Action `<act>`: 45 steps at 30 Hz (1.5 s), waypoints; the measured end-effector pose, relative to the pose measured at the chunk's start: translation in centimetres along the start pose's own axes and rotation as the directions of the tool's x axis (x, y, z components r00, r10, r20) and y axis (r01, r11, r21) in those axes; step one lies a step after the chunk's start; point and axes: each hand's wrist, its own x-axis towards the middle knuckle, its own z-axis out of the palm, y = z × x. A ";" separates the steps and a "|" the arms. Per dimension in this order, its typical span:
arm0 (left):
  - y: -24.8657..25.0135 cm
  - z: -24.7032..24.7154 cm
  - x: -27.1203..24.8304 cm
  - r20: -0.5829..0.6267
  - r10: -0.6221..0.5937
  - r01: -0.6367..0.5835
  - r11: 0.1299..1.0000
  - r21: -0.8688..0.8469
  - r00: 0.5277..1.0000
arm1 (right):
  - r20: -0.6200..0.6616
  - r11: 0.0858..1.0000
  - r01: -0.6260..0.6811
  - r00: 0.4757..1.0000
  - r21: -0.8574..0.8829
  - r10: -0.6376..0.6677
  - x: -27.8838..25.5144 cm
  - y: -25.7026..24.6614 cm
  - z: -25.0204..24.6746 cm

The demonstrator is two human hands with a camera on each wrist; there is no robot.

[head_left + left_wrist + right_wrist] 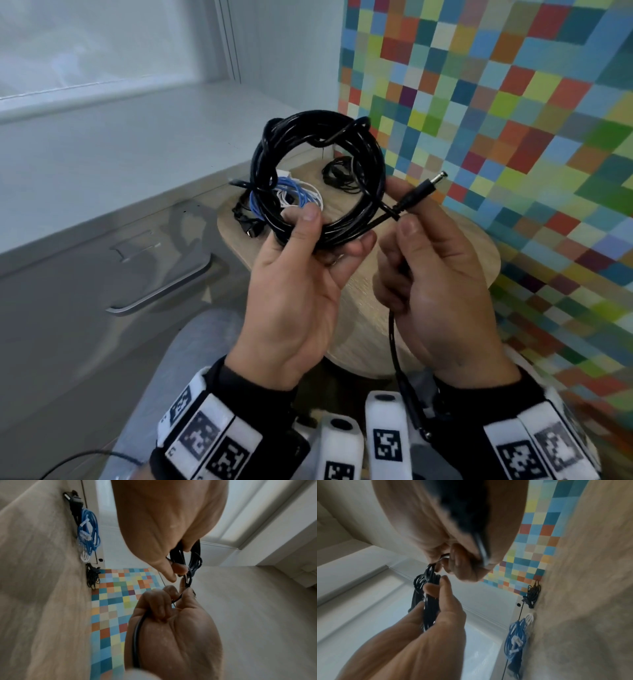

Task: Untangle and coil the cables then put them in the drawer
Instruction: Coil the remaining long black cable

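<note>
Cable work is at the coiling step: a black cable [317, 178] is wound into a round bundle and held up in the air above the small round table [445, 253], between the two hands. The left hand [301, 274] has its thumb over the lower rim of the coil and its fingers curled beneath, so the loops are clamped there. The right hand [442, 274] pinches the loose tail just behind the barrel plug [426, 190], which sticks up and to the right; more black cord runs down through that palm toward the wrist.

My guess is that the tail needs wrapping or tucking through the ring so the loops stay put, with the left grip kept firm meanwhile, or they may spring apart. Only then can the bundle go to the drawer [102, 274], which looks shut, its handle [164, 291] down on the left.

On the table lie a blue cable [274, 195] mixed with a white cable [301, 197], and a thin black bundle [339, 174] farther back; these seem not yet sorted.

From the head view the whole ring and plug are plain. The left wrist view instead shows the right fingers [154, 604] curled round the cord, edge-on to the coil. The right wrist view shows the left thumb and fingers squeezing the strands together, though blurred.
</note>
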 end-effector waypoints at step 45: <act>-0.6 -2.0 1.1 -0.151 -0.148 0.211 0.723 0.658 0.978 | -0.239 0.979 -0.167 0.952 0.114 0.190 0.8 1.1 -0.6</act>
